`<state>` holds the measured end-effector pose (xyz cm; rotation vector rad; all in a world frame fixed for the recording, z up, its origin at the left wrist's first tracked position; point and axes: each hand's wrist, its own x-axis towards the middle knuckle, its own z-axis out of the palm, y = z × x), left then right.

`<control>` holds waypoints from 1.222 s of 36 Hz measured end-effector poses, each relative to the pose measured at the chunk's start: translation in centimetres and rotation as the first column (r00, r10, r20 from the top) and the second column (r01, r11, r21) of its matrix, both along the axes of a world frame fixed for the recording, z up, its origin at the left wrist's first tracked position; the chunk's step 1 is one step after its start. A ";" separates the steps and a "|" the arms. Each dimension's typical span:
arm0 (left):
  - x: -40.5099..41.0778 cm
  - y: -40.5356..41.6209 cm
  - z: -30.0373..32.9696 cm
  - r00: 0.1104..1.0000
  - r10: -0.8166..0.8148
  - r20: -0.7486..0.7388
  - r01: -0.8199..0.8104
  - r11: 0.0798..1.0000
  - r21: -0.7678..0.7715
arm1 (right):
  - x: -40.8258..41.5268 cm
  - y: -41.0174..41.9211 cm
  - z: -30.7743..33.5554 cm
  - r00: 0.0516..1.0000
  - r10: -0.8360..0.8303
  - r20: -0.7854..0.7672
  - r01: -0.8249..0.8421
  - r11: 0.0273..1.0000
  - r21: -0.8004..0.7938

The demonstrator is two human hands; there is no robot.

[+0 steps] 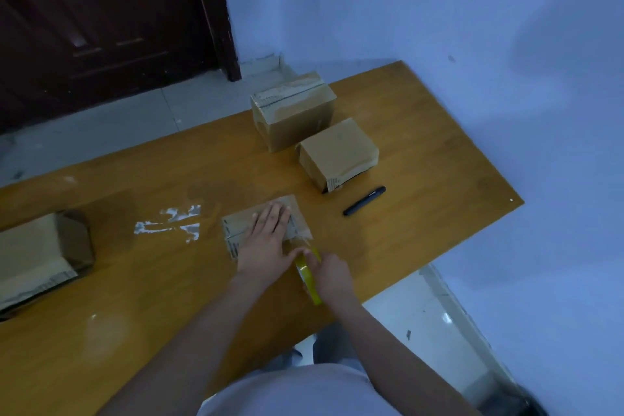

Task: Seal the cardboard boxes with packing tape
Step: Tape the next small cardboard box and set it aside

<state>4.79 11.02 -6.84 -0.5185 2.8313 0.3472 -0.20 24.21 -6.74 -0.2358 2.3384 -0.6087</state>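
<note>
Orange-brown wood is spreading under everything: the table (pixel 422 152) is carrying four boxes. The large box (pixel 37 257) at nine o'clock is lying on its side. At twelve o'clock a tall box (pixel 297 125) is showing tape across its top, and touching its near corner the square box (pixel 337 152) at one o'clock is also looking taped. Near that one, toward two o'clock, a black pen (pixel 364 201) is lying loose. Bits of torn tape (pixel 169 223) are sticking to the wood at ten o'clock.

The small box (pixel 243 223) I am working on is sitting dead centre, low and flat. I am judging it light and thin-walled, so it could skid or dent; pressing down flat on the lid seems the sensible way to pin it, rather than squeezing the sides.

My left hand (pixel 266 240) is doing just that, fingers straight and spread wide, palm resting on the lid.

The tape roll (pixel 309 275), yellow and stiff, is standing on edge at the box's five o'clock corner. My right hand (pixel 329 272) is gripping it, fingers curled round the rim. A clear strip seems to be stretching from roll to lid; the film is glossy, likely clingy, so I would be keeping it taut.
</note>
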 end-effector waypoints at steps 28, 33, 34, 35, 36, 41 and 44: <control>-0.3 1.3 0.6 0.997 0.021 0.079 -0.017 0.999 -0.052 | -14.5 5.5 -5.7 0.729 0.485 -0.482 -0.292 0.858 0.422; -0.1 1.3 0.1 0.997 0.004 0.082 0.001 0.998 -0.064 | -13.2 7.4 -4.4 0.781 0.374 -0.499 -0.334 0.927 0.172; -0.1 1.3 0.1 0.996 0.004 0.089 0.002 0.998 -0.066 | -12.7 7.5 -3.5 0.813 0.320 -0.486 -0.331 0.941 0.066; -0.2 1.3 0.1 0.995 0.004 0.097 0.002 0.998 -0.065 | -12.0 7.7 -2.4 0.851 0.265 -0.454 -0.322 0.945 -0.052; -0.2 1.3 0.1 0.995 0.004 0.103 0.002 0.998 -0.063 | -11.2 7.7 -1.0 0.893 0.213 -0.396 -0.300 0.938 -0.173; -0.2 1.3 0.1 0.994 -0.002 0.112 0.011 0.997 -0.077 | -7.9 7.1 4.3 0.993 -0.017 0.118 0.083 0.806 -0.586; -0.2 1.3 0.2 0.994 -0.001 0.110 0.011 0.996 -0.088 | -7.2 6.9 5.8 0.965 -0.008 0.262 0.172 0.773 -0.610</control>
